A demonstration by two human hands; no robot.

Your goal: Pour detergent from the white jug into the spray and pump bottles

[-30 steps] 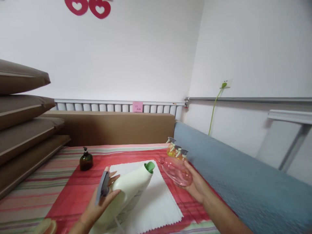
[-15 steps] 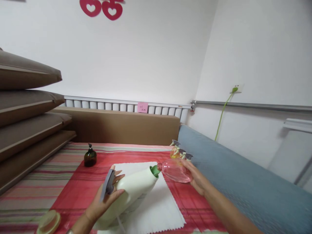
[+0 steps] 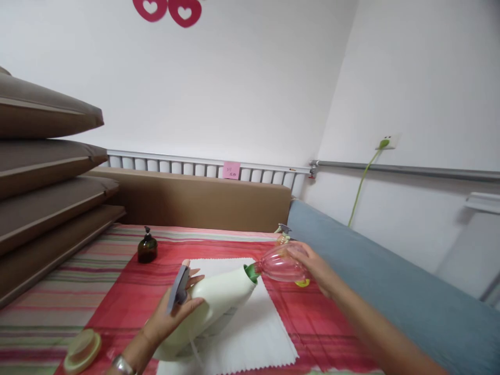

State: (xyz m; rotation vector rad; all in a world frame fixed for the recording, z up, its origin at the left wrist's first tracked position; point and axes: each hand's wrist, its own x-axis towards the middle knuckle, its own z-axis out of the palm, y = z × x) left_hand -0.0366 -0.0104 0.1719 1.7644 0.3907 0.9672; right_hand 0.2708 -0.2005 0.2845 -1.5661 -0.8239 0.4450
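My left hand is wrapped around a large pale green bottle tilted with its green mouth up to the right. A grey trigger spray head is also tucked in that hand, and a thin clear tube shows below it. My right hand grips a clear pink bottle near its base. The pink bottle is tipped, its neck at the green opening of the large bottle. Whether liquid runs between them I cannot tell. Under the large bottle lies a white cloth with zigzag edges.
A dark pump bottle stands at the back left. Spray bottles, one with a visible grey head, stand behind the pink bottle, partly hidden. A pale round lid lies front left. Stacked brown cushions and a blue padded side flank the striped cover.
My right hand has raised the pink bottle's base, so it tips more towards the green mouth and now hides more of the spray bottles. The view has shifted slightly.
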